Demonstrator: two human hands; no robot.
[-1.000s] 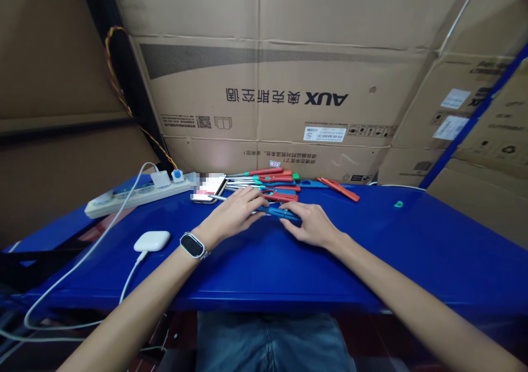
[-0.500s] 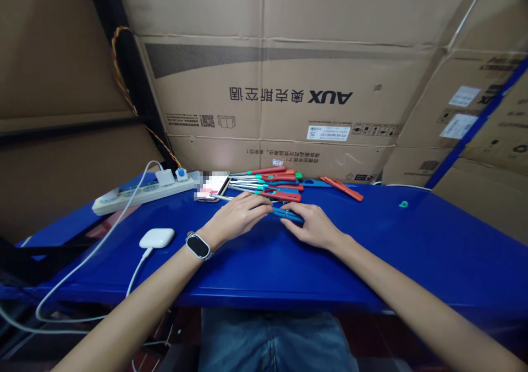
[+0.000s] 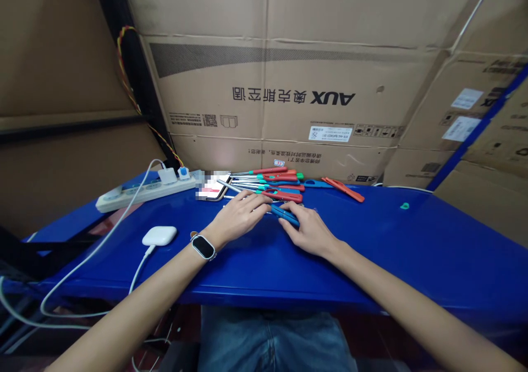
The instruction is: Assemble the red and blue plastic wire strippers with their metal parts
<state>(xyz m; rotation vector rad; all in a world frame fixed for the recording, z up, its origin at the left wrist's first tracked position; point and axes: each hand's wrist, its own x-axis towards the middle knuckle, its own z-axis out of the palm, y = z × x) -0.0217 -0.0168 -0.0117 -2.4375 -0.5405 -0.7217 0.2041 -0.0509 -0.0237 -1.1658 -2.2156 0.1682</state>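
Both hands have shifted little. The left hand (image 3: 241, 216) and right hand (image 3: 307, 230) pinch the blue tool (image 3: 285, 215) (probably a screwdriver) near the surface's (image 3: 412, 262) back edge, before the tool pile (image 3: 274, 182). Better keep it low and grip firmly.

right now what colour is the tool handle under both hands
Blue, seen in the head view: the handle lies between the left hand and right hand.

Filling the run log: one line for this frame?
left hand: on blue-handled tool | right hand: on same tool | red and teal tools behind | blue table
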